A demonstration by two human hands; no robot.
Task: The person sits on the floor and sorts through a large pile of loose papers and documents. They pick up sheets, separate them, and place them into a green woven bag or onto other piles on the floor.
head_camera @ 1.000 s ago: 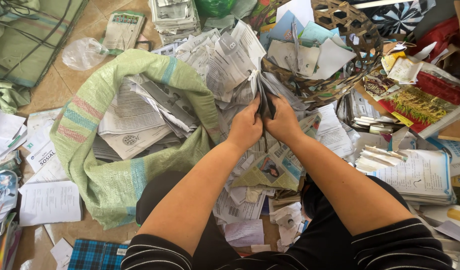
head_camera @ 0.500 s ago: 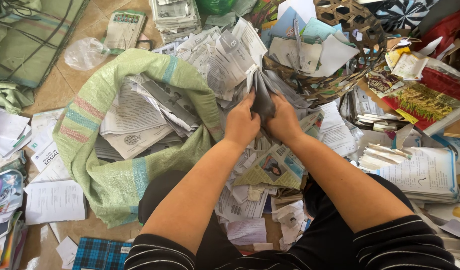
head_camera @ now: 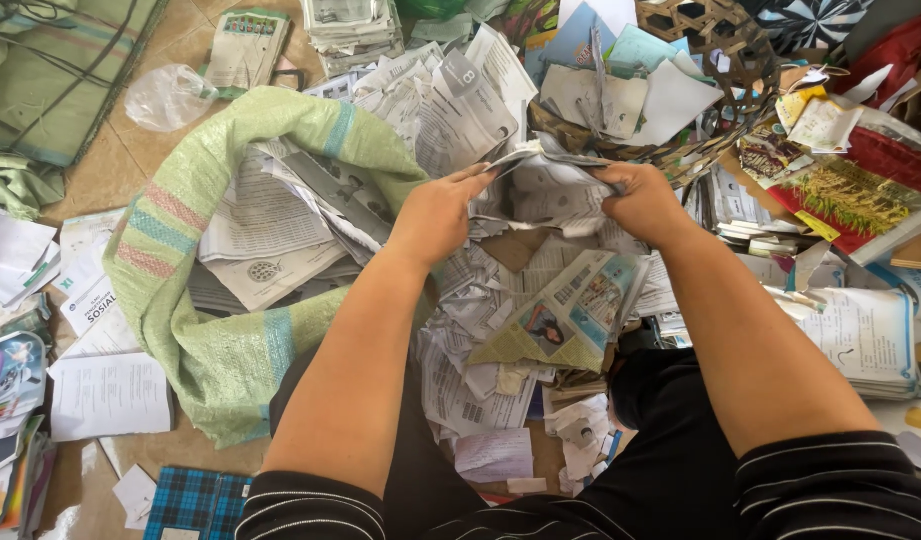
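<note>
Sack (head_camera: 231, 350) left (papers (head_camera: 271, 225) inside), basket (head_camera: 721, 40) behind right.

Bare floor tile (head_camera: 131, 150) shows only far left, between the green woven sack (head_camera: 231, 340) and a clear plastic bag (head_camera: 166, 95). Elsewhere loose papers (head_camera: 501, 340) cover the ground; a woven basket (head_camera: 721, 60) blocks far right, stacked booklets (head_camera: 861, 340) the right.

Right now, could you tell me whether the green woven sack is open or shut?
Open. The green woven sack lies on its side with its mouth spread wide, and printed papers show inside it and spill from its mouth.
</note>
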